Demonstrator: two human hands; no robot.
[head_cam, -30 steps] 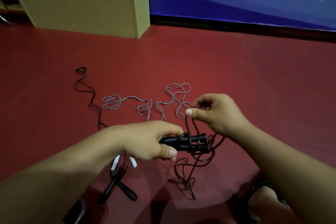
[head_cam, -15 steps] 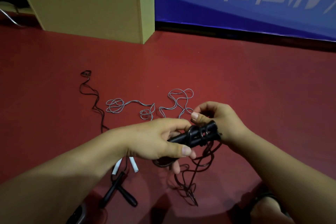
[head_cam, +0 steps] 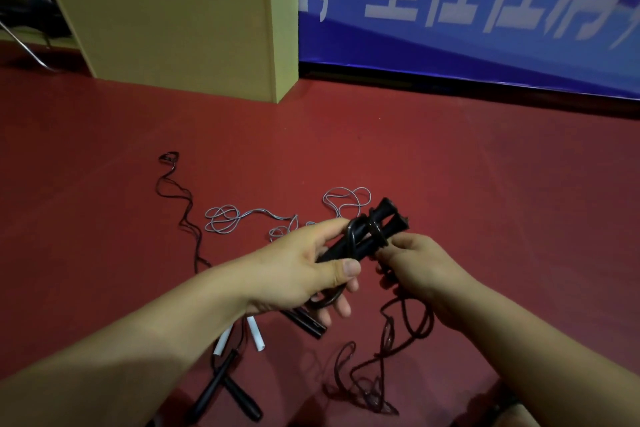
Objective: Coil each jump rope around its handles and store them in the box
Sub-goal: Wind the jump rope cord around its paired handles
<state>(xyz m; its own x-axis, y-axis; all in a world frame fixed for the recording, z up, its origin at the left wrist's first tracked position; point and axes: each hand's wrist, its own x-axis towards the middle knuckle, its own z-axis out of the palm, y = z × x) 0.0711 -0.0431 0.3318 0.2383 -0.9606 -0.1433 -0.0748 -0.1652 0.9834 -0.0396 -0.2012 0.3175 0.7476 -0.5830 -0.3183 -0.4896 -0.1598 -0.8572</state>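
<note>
My left hand (head_cam: 304,267) grips two black handles (head_cam: 370,232) held side by side, their far ends tilted up and away. A few turns of black rope wrap them. My right hand (head_cam: 415,263) pinches that black rope (head_cam: 398,333) just below the handles; its slack hangs down to a tangle on the red floor. A grey rope (head_cam: 221,218) with white handles (head_cam: 256,333) lies spread on the floor beyond. Another black rope (head_cam: 180,198) trails off to the left, and black handles (head_cam: 221,388) lie crossed near my left forearm.
A tall yellow wooden box or cabinet (head_cam: 180,17) stands at the back left on the red floor (head_cam: 485,184). A blue banner (head_cam: 485,10) with white characters runs along the back wall. A metal chair leg (head_cam: 24,45) shows at the far left.
The handles have tilted up and away from level. My right hand has dropped from above the handles to beneath them, carrying the rope around. The view has tilted upward.
</note>
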